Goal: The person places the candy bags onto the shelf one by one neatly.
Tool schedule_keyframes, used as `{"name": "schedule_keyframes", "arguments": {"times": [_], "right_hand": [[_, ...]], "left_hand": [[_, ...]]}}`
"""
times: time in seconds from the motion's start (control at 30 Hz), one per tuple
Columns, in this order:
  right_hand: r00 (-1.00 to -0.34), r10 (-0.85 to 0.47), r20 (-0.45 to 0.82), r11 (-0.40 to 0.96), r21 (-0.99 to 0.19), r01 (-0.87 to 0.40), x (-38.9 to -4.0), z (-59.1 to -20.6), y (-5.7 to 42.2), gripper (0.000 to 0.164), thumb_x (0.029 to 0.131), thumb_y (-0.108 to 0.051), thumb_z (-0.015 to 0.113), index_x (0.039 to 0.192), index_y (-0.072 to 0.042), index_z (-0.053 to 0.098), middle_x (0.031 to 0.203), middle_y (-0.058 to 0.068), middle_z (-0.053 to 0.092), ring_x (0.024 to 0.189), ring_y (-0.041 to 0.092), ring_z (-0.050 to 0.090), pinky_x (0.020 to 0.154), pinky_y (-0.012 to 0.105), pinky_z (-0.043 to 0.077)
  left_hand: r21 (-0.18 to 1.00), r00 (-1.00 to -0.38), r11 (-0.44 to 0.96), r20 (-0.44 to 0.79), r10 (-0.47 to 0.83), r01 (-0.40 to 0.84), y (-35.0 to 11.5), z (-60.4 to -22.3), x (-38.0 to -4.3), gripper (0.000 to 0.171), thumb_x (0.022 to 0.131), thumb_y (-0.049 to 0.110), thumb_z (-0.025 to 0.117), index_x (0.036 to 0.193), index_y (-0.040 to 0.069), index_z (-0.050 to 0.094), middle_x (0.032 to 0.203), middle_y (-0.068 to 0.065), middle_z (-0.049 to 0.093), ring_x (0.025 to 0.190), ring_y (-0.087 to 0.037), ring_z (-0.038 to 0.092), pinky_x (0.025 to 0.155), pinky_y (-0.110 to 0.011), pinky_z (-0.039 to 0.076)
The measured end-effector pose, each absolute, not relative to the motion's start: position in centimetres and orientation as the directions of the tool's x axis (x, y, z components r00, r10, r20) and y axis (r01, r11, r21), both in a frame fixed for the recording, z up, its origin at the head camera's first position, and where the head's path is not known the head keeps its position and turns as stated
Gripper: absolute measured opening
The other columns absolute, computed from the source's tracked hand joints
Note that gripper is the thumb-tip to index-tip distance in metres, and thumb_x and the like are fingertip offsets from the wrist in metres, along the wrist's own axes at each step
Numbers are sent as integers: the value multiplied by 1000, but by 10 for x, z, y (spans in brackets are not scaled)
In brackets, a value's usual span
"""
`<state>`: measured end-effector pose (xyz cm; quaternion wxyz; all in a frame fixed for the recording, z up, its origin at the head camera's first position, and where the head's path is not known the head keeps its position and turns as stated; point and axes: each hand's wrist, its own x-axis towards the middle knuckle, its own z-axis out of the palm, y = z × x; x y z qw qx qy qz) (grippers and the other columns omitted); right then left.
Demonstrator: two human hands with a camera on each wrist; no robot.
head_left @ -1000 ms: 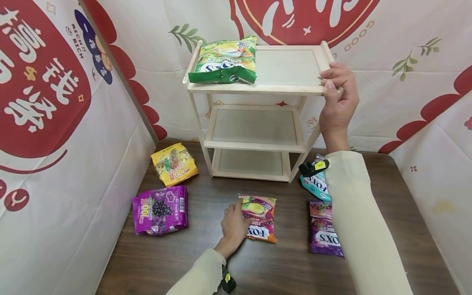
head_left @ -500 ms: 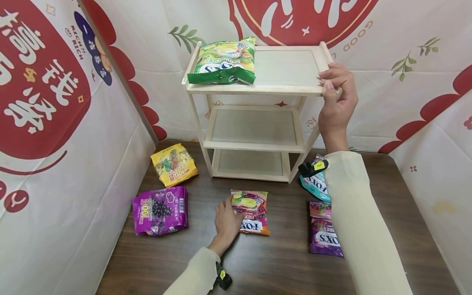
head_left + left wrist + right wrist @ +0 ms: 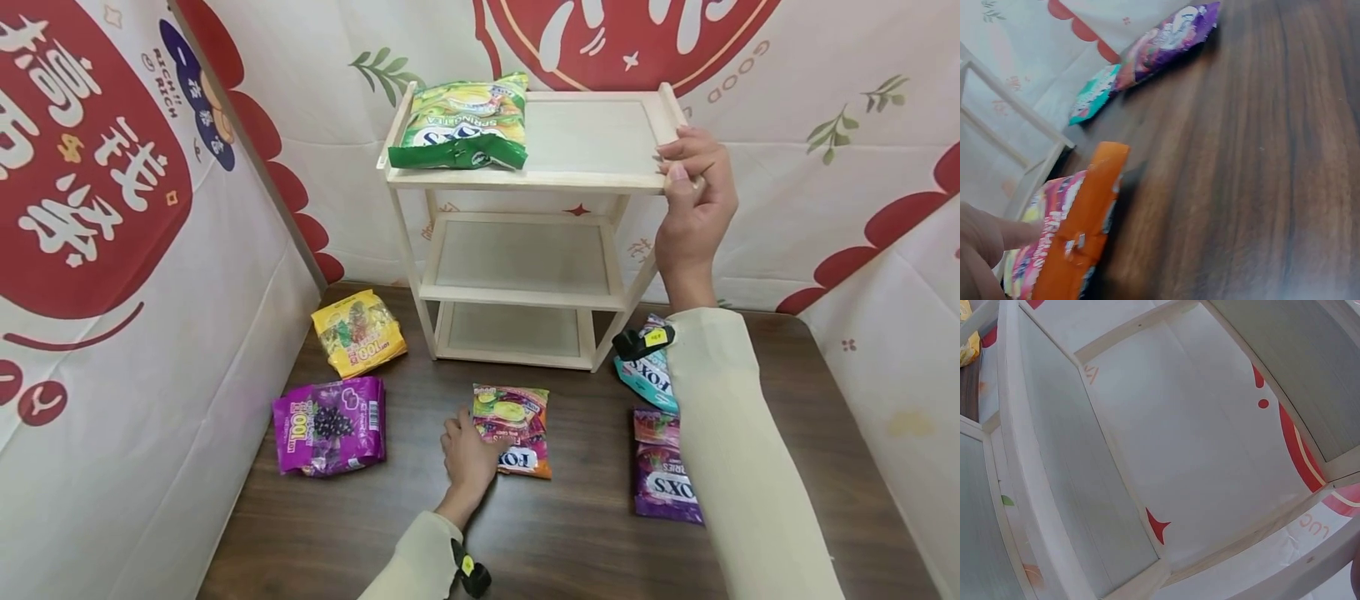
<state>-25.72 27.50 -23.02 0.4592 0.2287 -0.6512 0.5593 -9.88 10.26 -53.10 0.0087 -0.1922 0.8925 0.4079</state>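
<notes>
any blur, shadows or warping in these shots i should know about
Head view: evenly lit and mostly crisp, large lettering on the green bag readable though upside down. Left wrist view: soft throughout, small lettering on the orange-edged bag smeared, dark shadow beside it on the table. Right wrist view: slightly hazy, rails of the shelf rack look bowed, probably lens distortion.
</notes>
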Motion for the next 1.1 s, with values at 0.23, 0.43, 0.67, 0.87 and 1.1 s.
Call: {"name": "schedule_keyframes", "arguments": {"times": [0.23, 0.43, 0.67, 0.87, 1.1], "right_hand": [[-474, 212, 855, 271, -518, -812, -256, -230, 276, 33, 81, -12, 45, 84, 20, 48, 94, 6, 65, 116, 29, 49, 107, 35, 31], [-473, 216, 854, 270, -518, -812, -256, -229, 276, 33, 81, -12, 45, 84, 20, 49, 94, 3, 65, 116, 28, 50, 107, 34, 31], [-475, 208, 855, 276, -518, -810, -256, -230, 276, 32, 81, -12, 45, 85, 20, 48, 95, 4, 65, 117, 28, 49, 106, 34, 31], [-472, 213, 855, 263, -516, -815, -257, -230, 276, 33, 81, -12, 45, 83, 20, 47, 94, 8, 64, 116, 29, 49, 106, 35, 31], [-464, 206, 861, 276, -506, -817, -257, -230, 278, 35, 81, -15, 46, 83, 20, 47, 93, -1, 64, 115, 29, 50, 106, 35, 31]], "left_hand": [[613, -942, 730, -74, -329, -303, 117, -540, -99, 101, 60, 55, 85, 136, 2, 44, 114, -23, 46, 95, -44, 48, 65, -49, 50], [657, -945, 701, -52, -324, -277, 116, -541, -99, 96, 63, 46, 87, 138, 2, 44, 111, -23, 50, 94, -43, 53, 68, -52, 50], [716, -951, 657, -34, -308, -238, 110, -544, -96, 89, 67, 39, 86, 140, 8, 46, 109, -16, 56, 78, -35, 59, 63, -48, 50], [778, -959, 602, -3, -282, -180, 107, -550, -96, 82, 70, 32, 86, 139, 9, 48, 118, -15, 60, 93, -35, 61, 78, -54, 48], [838, -954, 521, 3, -301, -162, 106, -553, -94, 76, 69, 26, 87, 135, 11, 53, 120, -11, 64, 100, -34, 63, 86, -53, 46]]}}
